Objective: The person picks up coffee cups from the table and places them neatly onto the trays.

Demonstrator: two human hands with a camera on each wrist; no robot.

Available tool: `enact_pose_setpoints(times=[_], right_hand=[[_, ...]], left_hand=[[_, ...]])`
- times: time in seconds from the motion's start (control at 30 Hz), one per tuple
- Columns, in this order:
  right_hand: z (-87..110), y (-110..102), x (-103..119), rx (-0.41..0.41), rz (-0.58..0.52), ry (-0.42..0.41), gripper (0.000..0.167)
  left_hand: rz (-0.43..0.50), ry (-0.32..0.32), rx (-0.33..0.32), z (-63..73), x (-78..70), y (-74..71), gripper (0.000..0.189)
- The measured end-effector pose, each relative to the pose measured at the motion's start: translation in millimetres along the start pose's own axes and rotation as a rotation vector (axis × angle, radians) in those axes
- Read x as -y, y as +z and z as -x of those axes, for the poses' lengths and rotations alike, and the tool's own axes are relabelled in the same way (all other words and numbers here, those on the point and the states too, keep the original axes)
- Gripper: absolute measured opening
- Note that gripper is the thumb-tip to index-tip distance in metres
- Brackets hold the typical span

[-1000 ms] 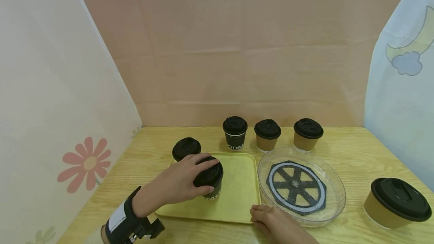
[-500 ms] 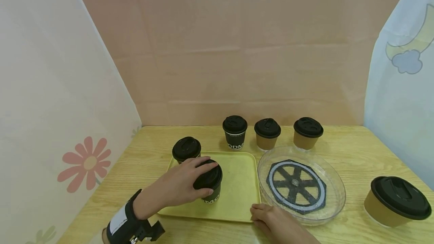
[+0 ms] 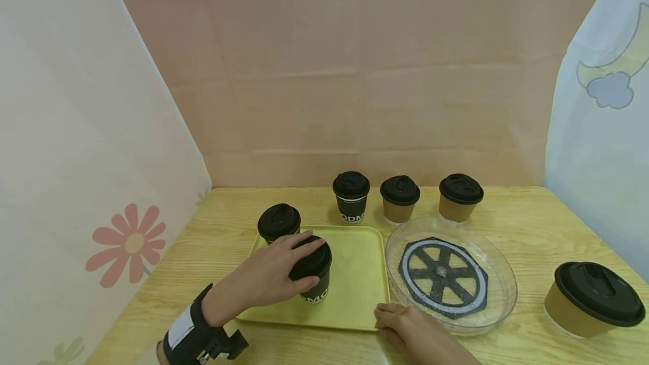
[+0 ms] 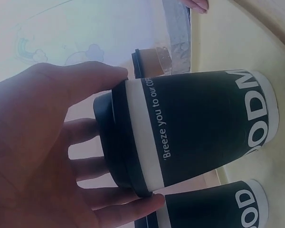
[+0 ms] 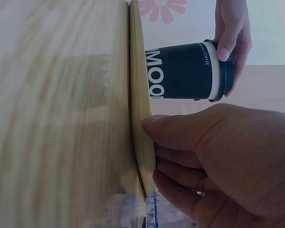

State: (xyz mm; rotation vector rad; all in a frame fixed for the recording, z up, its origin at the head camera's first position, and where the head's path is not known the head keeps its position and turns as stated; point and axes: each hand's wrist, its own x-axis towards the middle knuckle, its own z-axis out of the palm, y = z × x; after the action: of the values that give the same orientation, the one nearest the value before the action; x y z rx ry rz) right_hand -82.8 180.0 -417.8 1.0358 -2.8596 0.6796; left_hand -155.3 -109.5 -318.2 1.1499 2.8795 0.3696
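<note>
Here, your left hand [image 3: 269,275] grips the black cup [image 4: 199,123] by its lid [image 4: 118,142], and this cup stands upright on the yellow tray [image 3: 357,280]. Your right hand [image 3: 408,328] pinches the tray at its near right corner, beside the clear round dish [image 3: 502,292].

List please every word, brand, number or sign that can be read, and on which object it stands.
"Breeze you to our COFFEE": held cup.
"OODM", partly turned away: held cup.
"OOD", partly cut off: neighbouring cup.
"ODM", partly turned away: back dark cup.
The back dark cup's upper line: too small to read.
</note>
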Motion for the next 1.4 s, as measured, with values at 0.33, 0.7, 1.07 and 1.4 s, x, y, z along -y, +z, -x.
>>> enact_pose_setpoints(times=[0.33,0.7,1.07,1.4], right_hand=[[-0.4,-0.2,0.5,0.000,0.004,0.013,0.008],[-0.1,-0.3,0.5,-0.005,-0.005,0.013,0.009],[0.9,1.5,-0.9,-0.010,0.004,-0.001,0.009],[1.5,0.9,-1.8,-0.013,0.000,-0.007,0.010]], left_hand=[[-0.003,-0.011,-0.013,3.3,1.2,3.8,0.063],[0.005,-0.008,-0.053,8.2,5.5,6.6,0.069],[-0.050,-0.025,-0.211,33.5,10.8,10.4,0.072],[-0.004,-0.181,-0.252,55.7,18.1,20.5,0.075]])
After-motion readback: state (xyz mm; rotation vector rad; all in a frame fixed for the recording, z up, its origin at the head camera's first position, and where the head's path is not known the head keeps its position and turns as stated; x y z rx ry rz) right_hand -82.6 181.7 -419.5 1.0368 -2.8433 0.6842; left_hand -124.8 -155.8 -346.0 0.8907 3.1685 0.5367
